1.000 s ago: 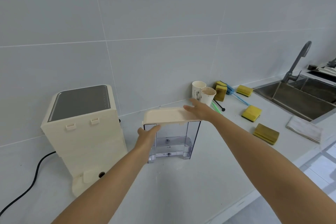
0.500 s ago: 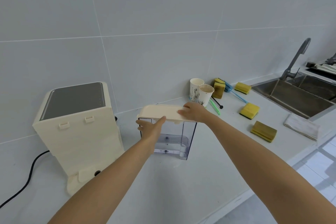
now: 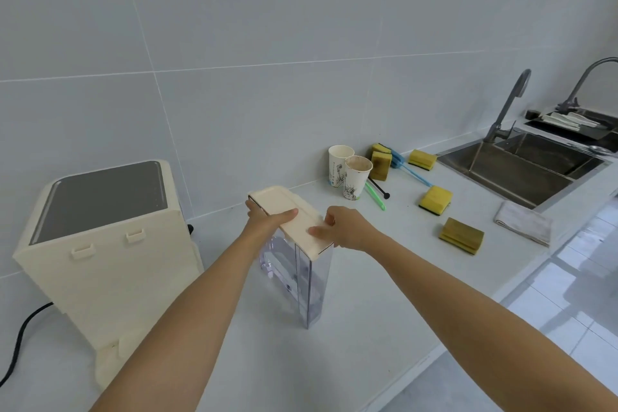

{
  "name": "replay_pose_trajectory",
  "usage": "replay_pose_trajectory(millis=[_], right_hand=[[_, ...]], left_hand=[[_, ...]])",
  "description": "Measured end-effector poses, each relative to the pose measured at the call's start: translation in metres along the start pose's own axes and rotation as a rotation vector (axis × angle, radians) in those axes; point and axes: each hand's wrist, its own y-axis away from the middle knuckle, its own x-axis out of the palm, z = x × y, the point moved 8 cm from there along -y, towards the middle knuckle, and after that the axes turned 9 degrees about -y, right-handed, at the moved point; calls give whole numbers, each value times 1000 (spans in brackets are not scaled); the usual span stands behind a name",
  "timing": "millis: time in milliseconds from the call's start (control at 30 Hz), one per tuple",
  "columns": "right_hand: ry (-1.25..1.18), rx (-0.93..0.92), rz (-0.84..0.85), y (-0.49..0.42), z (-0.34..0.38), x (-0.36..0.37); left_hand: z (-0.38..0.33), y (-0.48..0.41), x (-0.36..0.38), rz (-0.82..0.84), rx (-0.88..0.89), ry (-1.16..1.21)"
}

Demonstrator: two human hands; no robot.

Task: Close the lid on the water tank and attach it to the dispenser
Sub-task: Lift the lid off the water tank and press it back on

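Cream lid [image 3: 281, 199] atop clear tank [image 3: 312, 288]; left hand [image 3: 267, 220], right hand [image 3: 349, 227] fingers clamped on lid edges

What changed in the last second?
The water tank has been turned: its broad face was toward the camera, now a narrow end is. The lid sits on top. Both hands shifted grip: the left hand and right hand now clasp the lid from either side, thumbs on top. The dispenser, paper cups and sponges stayed put.

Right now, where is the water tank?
Head view: the water tank stands mid-counter, just right of the dispenser, paper cups behind it. The left hand and right hand grip its lid.
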Motion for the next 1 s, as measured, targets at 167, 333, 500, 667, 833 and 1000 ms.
replay_pose_trajectory(millis=[167, 333, 500, 667, 833, 1000], right_hand=[[-6, 11, -6, 9, 2, 6], [-37, -15, -6, 13, 7, 15], [-41, -62, 8, 14, 12, 20], [64, -44, -23, 0, 9, -2], [73, -88, -162, -25, 26, -28], [161, -213, -10, -48, 55, -5]], left_hand=[[-14, -6, 10, 133, 92, -20], [-29, -10, 15, 157, 201, -189], [-35, -8, 14, 135, 243, -337], [-36, 2, 14, 39, 275, -592], [-37, 33, 19, -108, 391, -969], [-36, 66, 41, -209, 572, -1239]])
